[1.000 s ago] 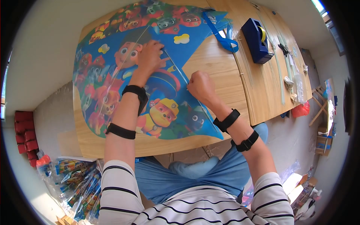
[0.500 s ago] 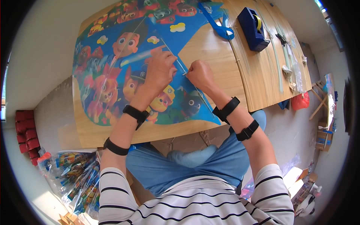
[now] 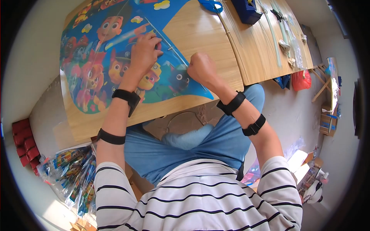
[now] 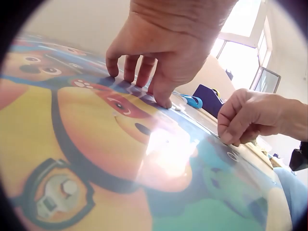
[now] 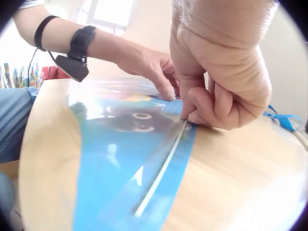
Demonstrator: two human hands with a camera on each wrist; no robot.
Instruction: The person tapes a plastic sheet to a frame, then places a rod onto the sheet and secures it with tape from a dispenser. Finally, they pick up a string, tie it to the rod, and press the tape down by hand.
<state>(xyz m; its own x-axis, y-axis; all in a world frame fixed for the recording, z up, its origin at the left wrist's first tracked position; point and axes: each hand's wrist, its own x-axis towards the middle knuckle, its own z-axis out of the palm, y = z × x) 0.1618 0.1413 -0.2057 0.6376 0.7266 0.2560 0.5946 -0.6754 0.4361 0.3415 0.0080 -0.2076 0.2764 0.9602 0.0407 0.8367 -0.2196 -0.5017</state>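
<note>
A cartoon-printed plastic kite (image 3: 119, 50) lies flat on the wooden table. Along its right edge runs a thin white rod (image 5: 161, 171). My right hand (image 3: 202, 70) pinches the rod at the edge between thumb and finger, the other fingers curled in, close to the kite's near right corner. On the printed surface beside the rod, my left hand (image 3: 145, 54) rests with fingers bent and spread; its fingertips (image 4: 166, 103) touch the sheet and hold nothing.
Past the kite are a blue ribbon (image 3: 211, 6) and a dark blue tape dispenser (image 3: 246, 12). Loose thin rods (image 3: 275, 42) lie on the table's right part. A red bag (image 3: 301, 80) hangs beyond its edge. Packed plastic bags (image 3: 73, 169) lie on the floor at left.
My right hand has slid along the rod toward the near corner. My left hand has come back from the cartoon boy's face toward my body, beside the rod. The head view has shifted.
</note>
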